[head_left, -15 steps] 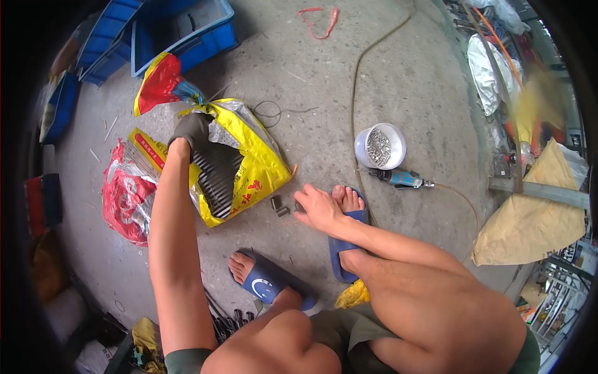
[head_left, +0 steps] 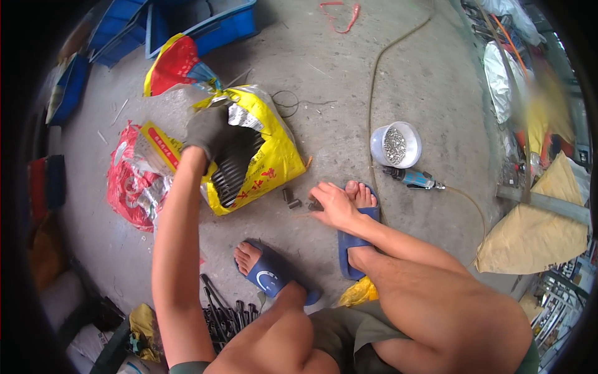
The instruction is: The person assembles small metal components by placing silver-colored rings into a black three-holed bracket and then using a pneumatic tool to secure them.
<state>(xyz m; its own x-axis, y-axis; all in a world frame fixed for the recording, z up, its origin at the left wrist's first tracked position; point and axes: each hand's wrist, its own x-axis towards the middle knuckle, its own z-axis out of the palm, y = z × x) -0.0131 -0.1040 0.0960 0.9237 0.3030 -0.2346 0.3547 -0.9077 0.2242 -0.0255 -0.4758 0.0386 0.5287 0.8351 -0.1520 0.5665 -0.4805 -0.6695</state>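
- Left hand (head_left: 212, 128): in a dark glove, positioned at the torn opening of the yellow bag (head_left: 280, 156); fingers largely hidden from where I stand, so I cannot tell how far open they are or what they hold
- Yellow bag: lying on the concrete floor (head_left: 324, 75), with rows of dark, shiny pieces (head_left: 229, 182) exposed inside
- Right hand (head_left: 334, 206): bare, beside the right foot, fingers bent and partly spread; a small dark piece (head_left: 314, 204) shows at the fingertips, but I cannot tell whether it is gripped or only touched
- Short dark cylinders (head_left: 290, 198): on the floor, between the bag and the right hand
- White tub (head_left: 377, 148): upright beyond the right foot, containing small silvery parts (head_left: 394, 146)
- Blue tool (head_left: 418, 179): on its side just beside the tub, a thin hose (head_left: 476, 209) leading from its end
- Red-and-white bag (head_left: 128, 187): crumpled, left of the yellow bag
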